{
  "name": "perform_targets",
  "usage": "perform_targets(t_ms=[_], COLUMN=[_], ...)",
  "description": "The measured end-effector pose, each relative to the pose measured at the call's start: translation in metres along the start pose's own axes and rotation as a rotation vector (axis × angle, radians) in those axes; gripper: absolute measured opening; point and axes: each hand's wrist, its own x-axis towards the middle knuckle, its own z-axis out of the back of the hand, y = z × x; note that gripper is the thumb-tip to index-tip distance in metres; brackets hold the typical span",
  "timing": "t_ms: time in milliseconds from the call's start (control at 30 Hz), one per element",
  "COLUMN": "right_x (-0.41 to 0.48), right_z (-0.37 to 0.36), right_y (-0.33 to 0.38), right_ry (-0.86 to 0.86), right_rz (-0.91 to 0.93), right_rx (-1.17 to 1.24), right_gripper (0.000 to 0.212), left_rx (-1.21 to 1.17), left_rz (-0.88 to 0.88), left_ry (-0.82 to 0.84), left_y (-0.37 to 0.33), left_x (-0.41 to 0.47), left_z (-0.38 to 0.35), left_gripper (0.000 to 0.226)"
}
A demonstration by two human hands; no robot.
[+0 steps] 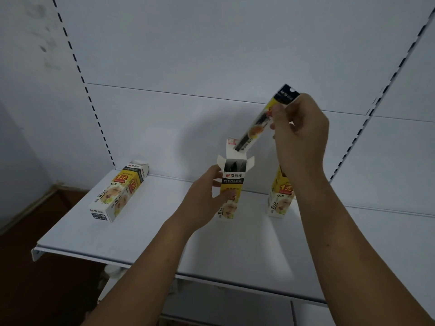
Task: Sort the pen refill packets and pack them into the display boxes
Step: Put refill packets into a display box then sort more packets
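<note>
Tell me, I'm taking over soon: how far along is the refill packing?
Done: one display box lies on the shelf at left, seemingly closed. In hand: the left hand grips the open box upright; the right hand pinches a refill packet, tilted over its mouth. Left: seating it, closing flaps, checking the third box, top hidden.

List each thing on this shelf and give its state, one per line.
middle box: upright, top flaps open, held by the left hand.
packet: tilted, pinched by the right hand, lower end just above the middle box's mouth.
left box: lying flat on the shelf, near end closed.
right box: upright, top hidden behind the right hand.
</note>
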Motion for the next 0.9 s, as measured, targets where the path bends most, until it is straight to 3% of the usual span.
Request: perform_targets(t_ms=[433,600,767,900], right_x=[-0.015,-0.02,-0.024,-0.032], right_z=[-0.021,-0.022,-0.016,-0.018], right_y=[-0.028,-0.039,-0.036,-0.042], right_ry=[0.379,0.594,0.373,0.56], right_rz=[-0.089,-0.108,-0.068,0.015], right_rx=[-0.166,-0.358,-0.253,-0.431], right_gripper=[0.026,0.018,0.019,0.019], left_rx=[0.024,0.018,0.005,0.009], left_rz=[0.01,0.002,0.029,0.041], left_ry=[-0.018,-0.033,-0.045,-0.049], left_y=[-0.001,0.001,0.012,0.018], left_x=[0.001,0.0,0.0,-0.001], left_z=[0.0,-0.002,-0.006,-0.007], left_gripper=[0.039,0.041,0.063,0.067])
